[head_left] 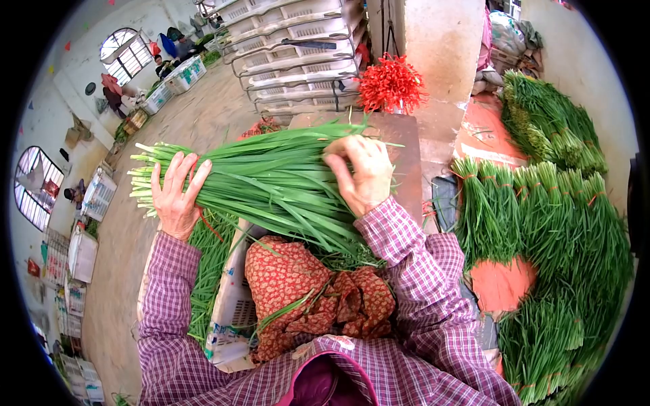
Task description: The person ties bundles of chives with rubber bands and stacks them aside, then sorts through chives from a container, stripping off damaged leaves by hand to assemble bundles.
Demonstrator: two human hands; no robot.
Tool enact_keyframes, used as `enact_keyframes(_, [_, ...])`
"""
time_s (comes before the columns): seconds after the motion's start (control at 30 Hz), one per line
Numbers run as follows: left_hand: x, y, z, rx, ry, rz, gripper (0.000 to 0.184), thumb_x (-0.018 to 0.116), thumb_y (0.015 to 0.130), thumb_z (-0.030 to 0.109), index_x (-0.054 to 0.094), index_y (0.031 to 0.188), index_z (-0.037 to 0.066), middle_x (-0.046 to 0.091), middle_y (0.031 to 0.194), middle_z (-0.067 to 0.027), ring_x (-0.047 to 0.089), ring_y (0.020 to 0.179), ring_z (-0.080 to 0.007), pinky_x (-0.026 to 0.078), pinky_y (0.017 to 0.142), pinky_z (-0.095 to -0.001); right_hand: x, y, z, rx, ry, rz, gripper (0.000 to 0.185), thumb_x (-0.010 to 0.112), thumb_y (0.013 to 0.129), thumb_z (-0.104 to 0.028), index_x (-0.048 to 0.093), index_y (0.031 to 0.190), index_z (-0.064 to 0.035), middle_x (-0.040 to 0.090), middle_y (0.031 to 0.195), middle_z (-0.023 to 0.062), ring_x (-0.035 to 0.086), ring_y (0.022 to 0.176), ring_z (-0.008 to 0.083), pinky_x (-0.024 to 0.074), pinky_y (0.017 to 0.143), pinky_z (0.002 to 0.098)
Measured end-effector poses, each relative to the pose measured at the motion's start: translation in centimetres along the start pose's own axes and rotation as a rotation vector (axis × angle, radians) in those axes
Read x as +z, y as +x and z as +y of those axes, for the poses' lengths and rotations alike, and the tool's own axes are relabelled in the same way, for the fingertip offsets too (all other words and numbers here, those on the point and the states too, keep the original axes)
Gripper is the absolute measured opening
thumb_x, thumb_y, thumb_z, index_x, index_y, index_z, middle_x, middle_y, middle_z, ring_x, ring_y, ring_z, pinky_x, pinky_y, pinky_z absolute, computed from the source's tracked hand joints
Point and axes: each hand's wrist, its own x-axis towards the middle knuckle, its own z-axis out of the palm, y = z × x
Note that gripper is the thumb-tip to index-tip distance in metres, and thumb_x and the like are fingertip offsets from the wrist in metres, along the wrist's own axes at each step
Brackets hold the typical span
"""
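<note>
A thick bunch of garlic chives lies crosswise in front of me, pale cut stems to the left and green leaves to the right. My left hand is closed over the bunch near its stem ends, fingers laid across the top. A thin red tie shows beside that wrist. My right hand rests at the leafy end, fingers curled onto the leaves; the fingertips are partly hidden. Below the bunch, a red flowered cloth covers my lap. More loose chives lie under my left forearm.
A white plastic crate stands by my lap. Stacked white crates rise ahead, beside a hanging bundle of red ties. Tied chive bunches cover an orange sheet at right. People sit far off at left.
</note>
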Motion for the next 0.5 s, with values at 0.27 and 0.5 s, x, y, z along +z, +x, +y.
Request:
enact_keyframes(0.27, [-0.6, -2.0, -1.2, -0.054, 0.038, 0.038, 0.047, 0.072, 0.072, 0.024, 0.061, 0.118, 0.025, 0.059, 0.121, -0.0006, 0.053, 0.119, -0.0223, 0.031, 0.105, -0.0509, -7.1, -0.9, 2.5, 0.542, 1.064, -0.102, 0.024, 0.053, 0.096, -0.021, 0.062, 0.088, -0.0001, 0.06, 0.079, 0.0023, 0.05, 0.067, 0.0059, 0.0429, 0.066, 0.0208])
enact_keyframes(0.5, [-1.6, -2.1, -1.7, -0.031, 0.057, 0.001, 0.049, 0.07, 0.071, 0.017, 0.061, 0.118, 0.027, 0.058, 0.123, -0.0005, 0.053, 0.119, -0.0225, 0.029, 0.106, -0.051, -5.2, 4.7, 0.1, 0.06, 0.338, -0.069, 0.013, 0.064, 0.085, -0.017, 0.066, 0.094, -0.0083, 0.064, 0.085, 0.0044, 0.059, 0.078, 0.0175, 0.0474, 0.073, 0.0309])
